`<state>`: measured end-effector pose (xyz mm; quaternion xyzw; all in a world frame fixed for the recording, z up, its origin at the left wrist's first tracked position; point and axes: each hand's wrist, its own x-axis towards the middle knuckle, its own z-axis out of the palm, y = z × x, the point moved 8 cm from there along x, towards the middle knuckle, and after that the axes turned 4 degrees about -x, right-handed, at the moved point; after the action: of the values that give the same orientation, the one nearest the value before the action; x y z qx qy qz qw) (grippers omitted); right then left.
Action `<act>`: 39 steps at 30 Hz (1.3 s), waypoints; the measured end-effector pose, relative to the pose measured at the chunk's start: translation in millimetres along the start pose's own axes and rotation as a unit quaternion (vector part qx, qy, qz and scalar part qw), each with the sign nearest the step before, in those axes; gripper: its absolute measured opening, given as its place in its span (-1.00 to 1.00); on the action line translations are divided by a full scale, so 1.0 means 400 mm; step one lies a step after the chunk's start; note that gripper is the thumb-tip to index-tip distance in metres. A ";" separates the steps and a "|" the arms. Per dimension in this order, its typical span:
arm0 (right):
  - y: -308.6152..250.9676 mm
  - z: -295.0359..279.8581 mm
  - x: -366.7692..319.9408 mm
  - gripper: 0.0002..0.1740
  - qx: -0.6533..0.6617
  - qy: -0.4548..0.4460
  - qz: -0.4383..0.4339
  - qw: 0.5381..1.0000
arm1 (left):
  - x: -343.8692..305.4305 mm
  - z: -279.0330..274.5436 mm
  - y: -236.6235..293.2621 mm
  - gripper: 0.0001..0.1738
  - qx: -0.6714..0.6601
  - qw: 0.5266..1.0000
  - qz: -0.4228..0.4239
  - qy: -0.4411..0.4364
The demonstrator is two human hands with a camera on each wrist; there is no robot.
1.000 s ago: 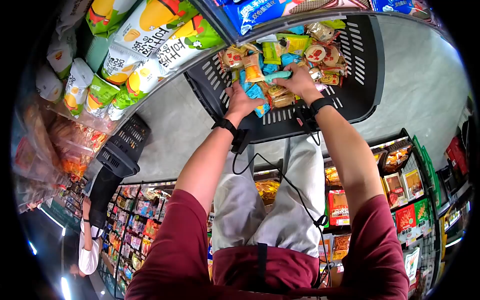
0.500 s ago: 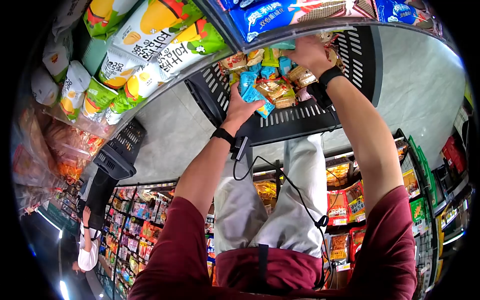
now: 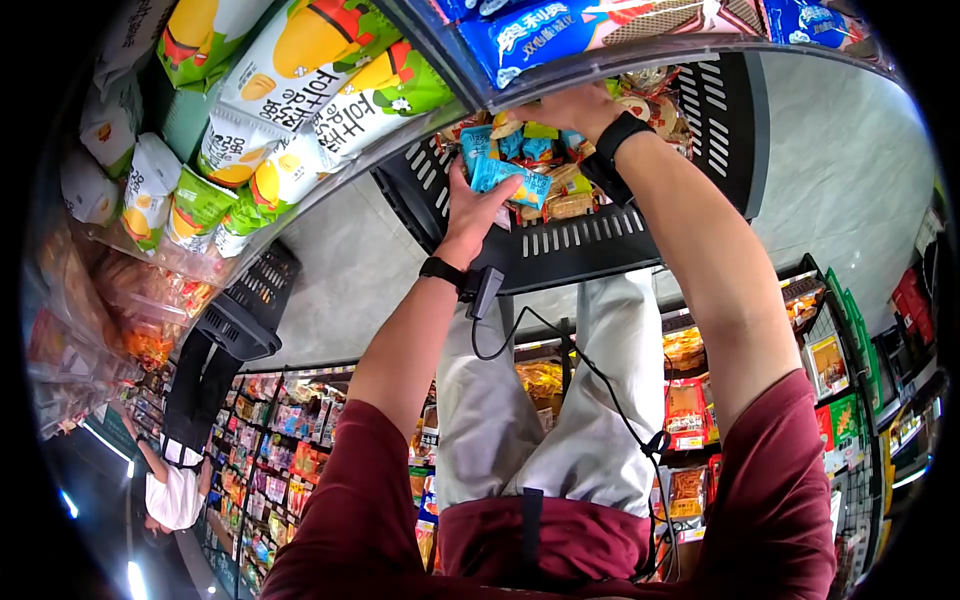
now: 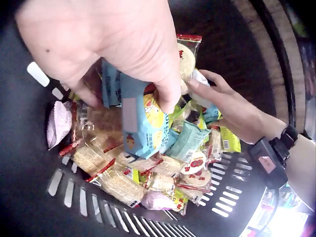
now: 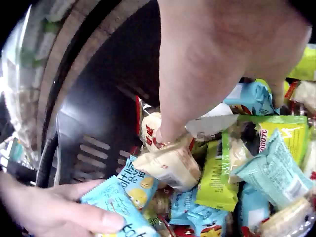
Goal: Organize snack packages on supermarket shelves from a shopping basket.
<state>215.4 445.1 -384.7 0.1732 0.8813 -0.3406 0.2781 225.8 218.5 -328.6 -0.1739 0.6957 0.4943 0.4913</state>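
Observation:
Many small wrapped snacks lie in a black slotted basket (image 3: 590, 236). My left hand (image 3: 474, 212) is at the basket's near left, its thumb and fingers gripping a blue snack packet (image 3: 518, 184); the left wrist view shows that blue packet (image 4: 139, 121) below the thumb. My right hand (image 3: 572, 108) reaches into the far part, partly under the shelf edge. In the right wrist view its thumb touches a cream-coloured packet (image 5: 173, 165) beside a green packet (image 5: 217, 177); whether the fingers grip anything is hidden. A pale teal packet (image 5: 276, 170) lies to the right.
A shelf with a clear edge (image 3: 640, 62) holds large blue packs (image 3: 550, 36) above the basket's far side. White and green bags (image 3: 300, 75) fill the left shelf. Behind are snack racks (image 3: 290, 430), another basket (image 3: 255, 300) and a person in white (image 3: 175, 495).
My right hand first moved away with a teal packet, then came back left without it. My left hand stayed near the left side, and the blue packet in it has turned and risen slightly.

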 end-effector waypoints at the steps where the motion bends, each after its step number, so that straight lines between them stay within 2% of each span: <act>1: 0.016 0.027 0.017 0.07 0.006 0.004 0.005 1.000 | 0.000 0.007 0.007 0.17 0.000 1.000 0.001 0.000; 3: 0.038 0.109 0.070 0.07 0.006 -0.007 -0.004 1.000 | -0.001 0.020 0.016 0.15 -0.026 1.000 -0.009 -0.002; 5: 0.064 0.164 0.116 0.08 -0.031 0.039 0.046 0.998 | -0.009 0.022 0.022 0.13 -0.020 1.000 -0.008 0.008; 6: 0.044 0.109 0.074 0.07 0.020 0.043 0.068 0.997 | -0.010 0.017 0.022 0.11 -0.012 1.000 -0.007 0.018; 7: 0.059 0.129 0.082 0.07 0.020 0.045 0.068 0.996 | -0.009 0.016 0.019 0.11 -0.012 1.000 -0.006 0.017; 9: 0.091 0.161 0.087 0.06 -0.040 0.050 0.096 0.993 | -0.009 0.014 0.000 0.08 -0.011 1.000 -0.023 0.012; 10: 0.068 0.109 0.055 0.00 -0.064 0.021 0.125 0.990 | -0.015 0.014 -0.001 0.05 -0.004 1.000 -0.022 0.012; 11: 0.051 0.096 0.038 0.00 -0.064 0.022 0.125 0.990 | -0.013 0.012 0.001 0.05 -0.004 1.000 -0.021 0.012; 13: 0.041 0.082 0.019 -0.05 -0.162 0.079 0.105 0.978 | -0.009 0.015 0.005 0.03 -0.006 1.000 -0.005 -0.019; 15: 0.030 0.066 -0.013 -0.08 -0.147 0.100 0.096 0.979 | -0.013 0.003 -0.002 0.04 -0.003 1.000 -0.005 -0.011; 17: 0.022 0.041 -0.036 -0.05 -0.073 0.043 0.097 0.992 | -0.017 -0.013 -0.011 0.05 0.003 1.000 -0.007 0.003; 18: 0.024 0.031 -0.044 -0.02 -0.094 0.086 0.079 0.989 | -0.016 -0.015 -0.009 0.07 0.007 1.000 0.009 -0.006; 23: 0.034 -0.002 -0.093 -0.05 -0.054 0.116 0.085 0.988 | -0.047 -0.034 -0.002 0.07 0.005 0.999 -0.028 -0.018; 25: 0.031 -0.043 -0.128 -0.07 -0.032 0.181 0.052 0.982 | -0.068 -0.039 0.029 0.16 0.029 0.999 -0.011 -0.024; 27: 0.029 -0.076 -0.207 -0.08 0.075 0.217 0.018 0.973 | -0.100 -0.053 0.045 0.16 0.002 0.999 0.008 -0.032; 29: 0.003 -0.109 -0.314 -0.10 0.136 0.126 0.050 0.981 | -0.157 -0.069 0.083 0.08 0.032 0.998 0.031 -0.036; 30: -0.015 -0.138 -0.374 -0.12 0.164 0.116 0.040 0.979 | -0.163 -0.080 0.090 0.07 0.058 0.992 0.086 -0.076; 31: -0.038 -0.162 -0.446 -0.14 0.192 0.105 0.029 0.975 | -0.217 -0.082 0.136 0.09 0.078 0.988 0.096 -0.093; 33: -0.101 -0.238 -0.613 -0.16 0.183 0.070 0.032 0.980 | -0.314 -0.098 0.179 0.10 0.023 0.977 0.089 -0.193; 35: -0.215 -0.336 -0.815 -0.20 0.153 0.169 -0.027 0.973 | -0.456 -0.135 0.271 0.17 0.041 0.955 0.146 -0.253; 37: -0.324 -0.407 -0.997 -0.26 0.233 0.144 0.033 0.961 | -0.595 -0.197 0.340 0.19 0.143 0.914 0.234 -0.299; 38: -0.374 -0.454 -1.065 -0.30 0.249 0.143 0.057 0.956 | -0.634 -0.225 0.392 0.19 0.139 0.904 0.271 -0.299; 39: -0.438 -0.475 -1.150 -0.34 0.275 0.134 0.088 0.948 | -0.688 -0.262 0.410 0.19 0.161 0.896 0.267 -0.316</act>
<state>419.2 400.1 99.7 0.3644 0.7634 -0.5178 0.1276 178.6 135.3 -5.5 0.2651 0.5943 0.5170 0.5561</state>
